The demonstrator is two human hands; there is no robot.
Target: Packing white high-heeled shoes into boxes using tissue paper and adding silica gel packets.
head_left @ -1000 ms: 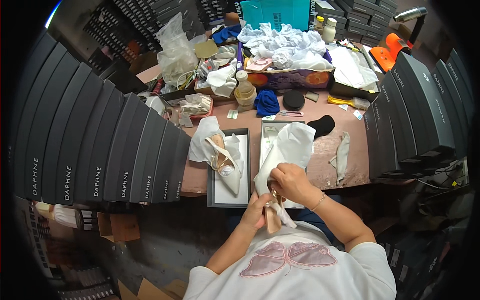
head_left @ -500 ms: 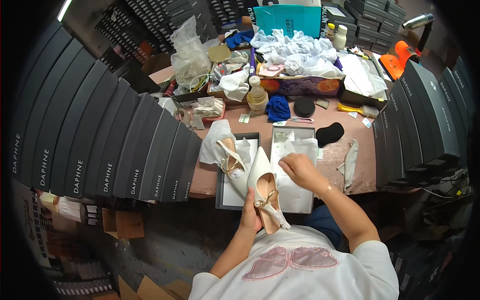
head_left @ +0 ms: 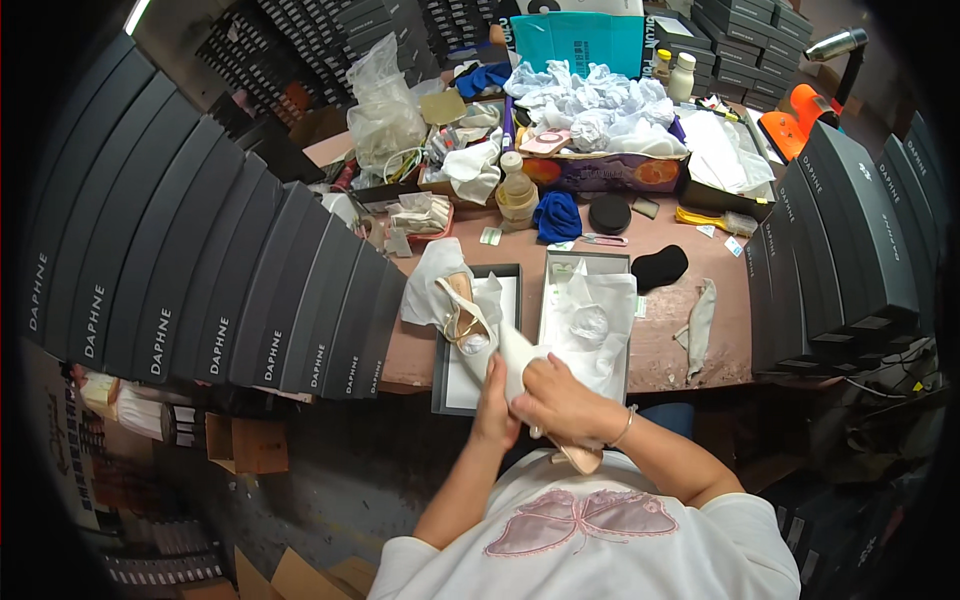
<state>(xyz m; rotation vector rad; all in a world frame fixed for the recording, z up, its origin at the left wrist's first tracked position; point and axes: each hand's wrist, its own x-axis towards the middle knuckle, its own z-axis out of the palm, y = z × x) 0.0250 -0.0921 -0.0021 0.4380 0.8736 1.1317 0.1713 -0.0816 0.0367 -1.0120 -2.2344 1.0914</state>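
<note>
1. We see the person's left hand (head_left: 494,408) and right hand (head_left: 562,402) close together just below the near edge of the worktable (head_left: 690,345), both closed around one beige heeled shoe (head_left: 545,400).
2. The left hand grips the shoe from the left side; the right hand covers its middle from above, fingers curled over it.
3. The shoe's pale toe end points up toward the table and its heel end sticks out below the right hand, over the person's white shirt (head_left: 600,540).
4. A thin bracelet (head_left: 626,428) circles the right wrist.
5. Just above the hands, two open shoe boxes lie side by side on the table. The left box (head_left: 455,385) holds a second beige shoe (head_left: 462,312) resting on white tissue paper (head_left: 428,285); the right box (head_left: 590,262) holds crumpled white wrapping paper (head_left: 590,325).
6. A black pad (head_left: 659,266) lies just to the right of the right box, and a blue cloth (head_left: 557,216) and a small bottle (head_left: 516,190) stand farther back.
7. Rows of dark shoe boxes (head_left: 200,260) are stacked on the left, and more (head_left: 840,250) on the right.
</note>
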